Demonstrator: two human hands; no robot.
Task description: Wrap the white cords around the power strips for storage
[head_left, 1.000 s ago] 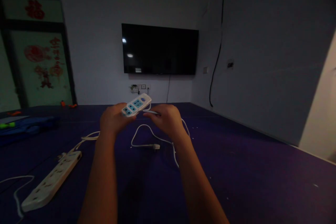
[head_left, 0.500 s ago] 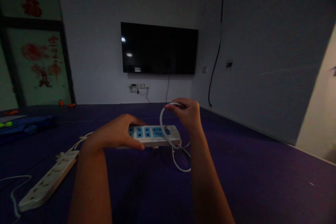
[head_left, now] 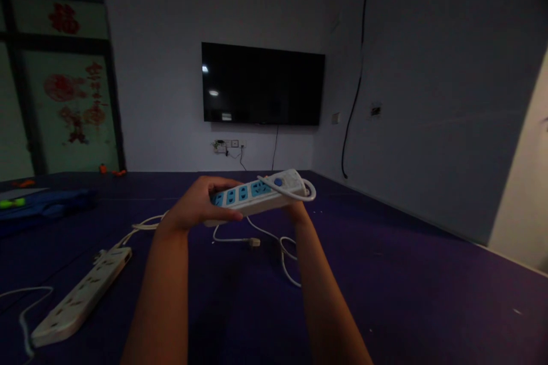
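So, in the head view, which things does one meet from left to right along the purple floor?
Blue flat object → plain white power strip → left hand → white power strip with blue sockets → looped white cord.

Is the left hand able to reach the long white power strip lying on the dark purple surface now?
Probably not at once: the left hand grips the blue-socketed white power strip. The long white power strip lies uncovered beside the left forearm.

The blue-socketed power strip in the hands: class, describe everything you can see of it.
The power strip is a long white bar, plastic by its look, with a row of blue sockets and a round blue button near its right end. It is held above the purple floor, tilted up rightward. The left hand grips its left end; its white cord loops over the right end.
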